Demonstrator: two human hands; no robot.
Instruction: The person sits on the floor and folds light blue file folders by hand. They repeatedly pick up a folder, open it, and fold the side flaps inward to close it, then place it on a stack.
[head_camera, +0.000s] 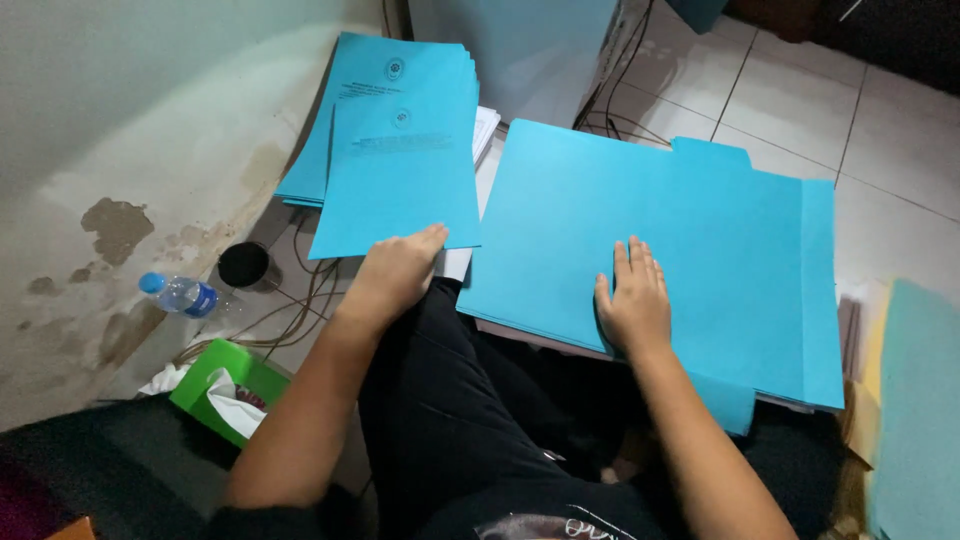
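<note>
1. Left hand (395, 272), left of centre, lies palm down with fingers (428, 238) stretched on the lower edge of a single bright blue printed paper sheet (400, 185); that sheet tops a stack of similar blue sheets (350, 100) at upper centre-left.
2. Right hand (633, 300), centre frame, rests flat, fingers spread and gripping nothing, on a large opened blue card folder (700, 230) over the person's lap.
3. Far left on the floor: a clear plastic water bottle with blue cap (180, 294); a green tissue box (228, 388) below it.
</note>
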